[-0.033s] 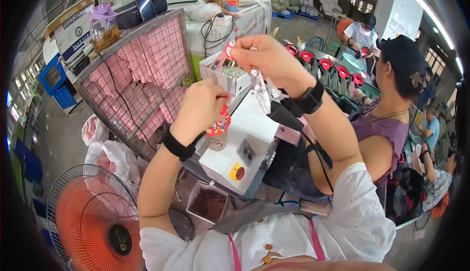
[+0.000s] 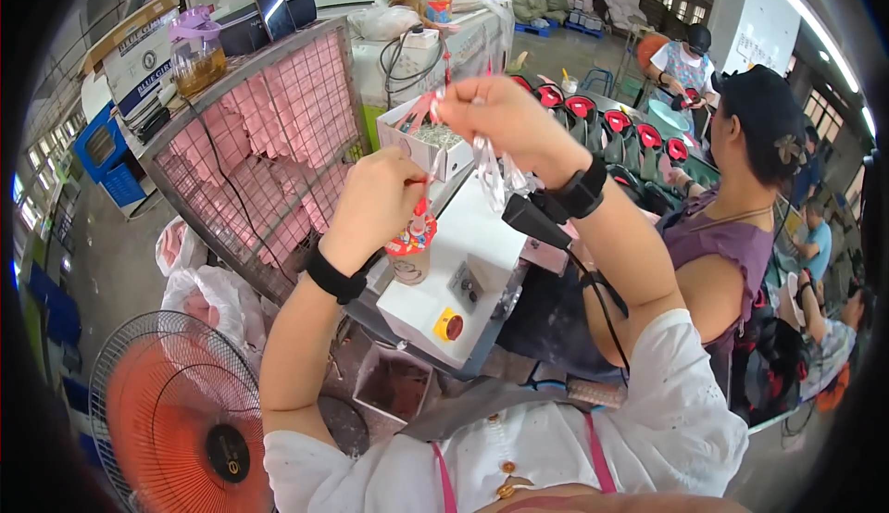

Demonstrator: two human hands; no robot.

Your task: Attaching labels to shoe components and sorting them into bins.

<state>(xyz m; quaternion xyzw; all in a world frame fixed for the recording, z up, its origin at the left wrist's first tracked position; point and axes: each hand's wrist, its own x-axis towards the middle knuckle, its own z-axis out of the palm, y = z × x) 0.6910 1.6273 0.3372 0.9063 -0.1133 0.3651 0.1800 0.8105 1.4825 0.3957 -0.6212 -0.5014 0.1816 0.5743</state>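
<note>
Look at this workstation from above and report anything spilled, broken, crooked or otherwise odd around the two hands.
Nothing stands out. The left hand and right hand pinch small clear and red pieces above the white machine, beside an open white box. No spill or damage shows.

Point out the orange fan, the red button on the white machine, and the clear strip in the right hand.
Orange fan (image 2: pixel 176 420), head view, on its blades.
Red button (image 2: pixel 453 327), head view, on its cap.
Clear strip (image 2: pixel 488 170), head view, on the part hanging below the right hand (image 2: pixel 505 119).
</note>
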